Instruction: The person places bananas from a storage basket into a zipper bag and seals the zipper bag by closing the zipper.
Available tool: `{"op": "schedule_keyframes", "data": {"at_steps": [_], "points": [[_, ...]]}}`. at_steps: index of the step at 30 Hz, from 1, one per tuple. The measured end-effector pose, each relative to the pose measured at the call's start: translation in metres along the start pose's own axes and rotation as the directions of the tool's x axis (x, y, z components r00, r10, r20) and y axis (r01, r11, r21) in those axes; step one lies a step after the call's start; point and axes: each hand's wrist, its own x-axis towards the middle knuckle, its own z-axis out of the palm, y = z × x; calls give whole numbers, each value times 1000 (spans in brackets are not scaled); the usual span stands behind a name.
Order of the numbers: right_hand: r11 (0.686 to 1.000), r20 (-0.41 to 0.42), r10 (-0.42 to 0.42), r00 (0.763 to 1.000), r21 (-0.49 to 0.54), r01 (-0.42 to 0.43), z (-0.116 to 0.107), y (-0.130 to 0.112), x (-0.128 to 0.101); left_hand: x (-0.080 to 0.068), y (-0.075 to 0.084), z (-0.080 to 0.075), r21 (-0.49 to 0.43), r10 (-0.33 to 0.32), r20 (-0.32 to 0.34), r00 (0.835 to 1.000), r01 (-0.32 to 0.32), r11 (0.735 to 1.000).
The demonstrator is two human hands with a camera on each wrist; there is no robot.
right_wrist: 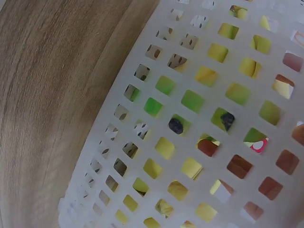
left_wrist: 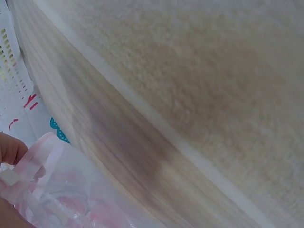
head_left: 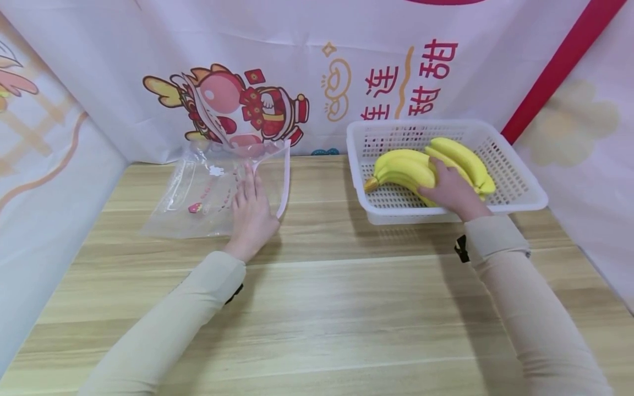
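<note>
Yellow bananas (head_left: 401, 165) lie in a white basket (head_left: 411, 215) at the upper right of the head frame, where the right hand (head_left: 454, 187) grips them, fingers curled over. Left of centre, the left hand (head_left: 253, 215) touches the edge of a clear plastic bag (head_left: 203, 184), fingers extended; whether they pinch it cannot be told. Basket and bag rest on a wooden table (head_left: 346, 313), before a printed cloth (head_left: 317, 22) across the top

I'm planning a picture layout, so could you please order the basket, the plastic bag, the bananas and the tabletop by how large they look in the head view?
1. Tabletop
2. Basket
3. Plastic bag
4. Bananas, taken together, partly covered by the right hand
</note>
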Motion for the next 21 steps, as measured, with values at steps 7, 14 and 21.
{"op": "schedule_keyframes", "data": {"at_steps": [7, 14, 21], "points": [[1000, -29, 8, 1000, 21, -7, 1, 0, -1, 0, 3, 1, -10, -2, -8, 1000, 2, 1000], [999, -46, 30, 998, 27, -29, 1, -3, -3, -1, 3, 0, -20, 0, -15, 1000, 0, 1000], [998, -85, 47, 995, 44, -43, 1, -3, -4, -1, 4, 0, -26, -6, 1, 1000, 6, 1000]]}}
